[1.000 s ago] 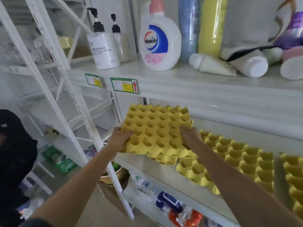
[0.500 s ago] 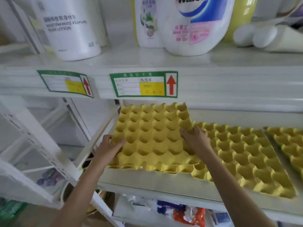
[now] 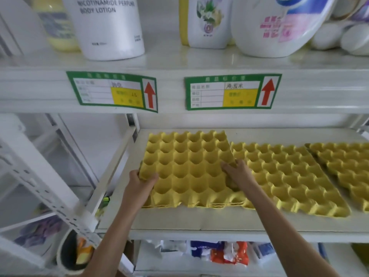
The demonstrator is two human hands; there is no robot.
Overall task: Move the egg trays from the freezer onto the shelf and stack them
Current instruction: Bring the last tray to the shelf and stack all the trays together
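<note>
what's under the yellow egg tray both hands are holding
Thin edges of more yellow trays show beneath the held yellow moulded egg tray, on the white shelf board. How many, and what lies under its middle, is covered.

White metal shelving in flat, even light

An upper shelf [image 3: 179, 62] bears two green price labels [image 3: 232, 92]; a perforated upright [image 3: 50, 196] slants at left, with a pale wall [image 3: 95, 140] behind.

White bottle [image 3: 111, 27], upper shelf: "NICOTINAMIDE PERFUME BODY LOTION". Left shelf-edge label [image 3: 111, 91], green-bordered: red upward arrow, yellow field reading "15". Right shelf-edge label [image 3: 232, 92]: the same arrow; remaining characters illegible.
</note>
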